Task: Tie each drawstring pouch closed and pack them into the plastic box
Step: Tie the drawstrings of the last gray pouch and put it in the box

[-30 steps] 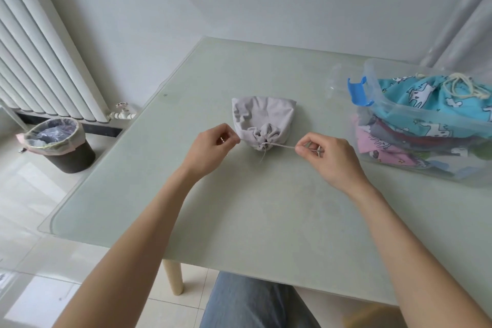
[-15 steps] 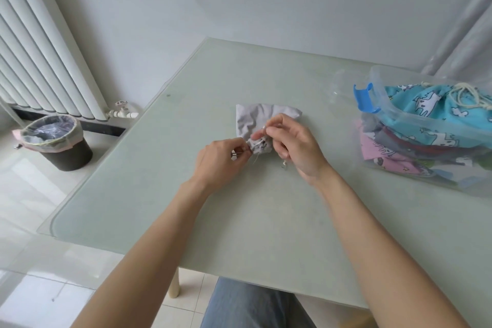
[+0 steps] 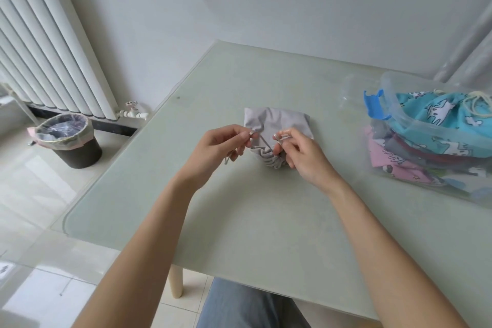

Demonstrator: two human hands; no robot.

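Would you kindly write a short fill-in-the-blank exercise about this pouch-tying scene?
1. Both hands pinch cord ends of the ____ pouch.
2. The plastic box has a ____ latch.
3. The topmost pouch in the box is ____ with white animals.
4. On the floor by the radiator stands a ____.

Missing: grey; blue; turquoise; bin

left hand (image 3: 218, 149) pinching, fingers curled; right hand (image 3: 300, 154) pinching, forearms converging

No text, label, brand, number or sign can be read anywhere.
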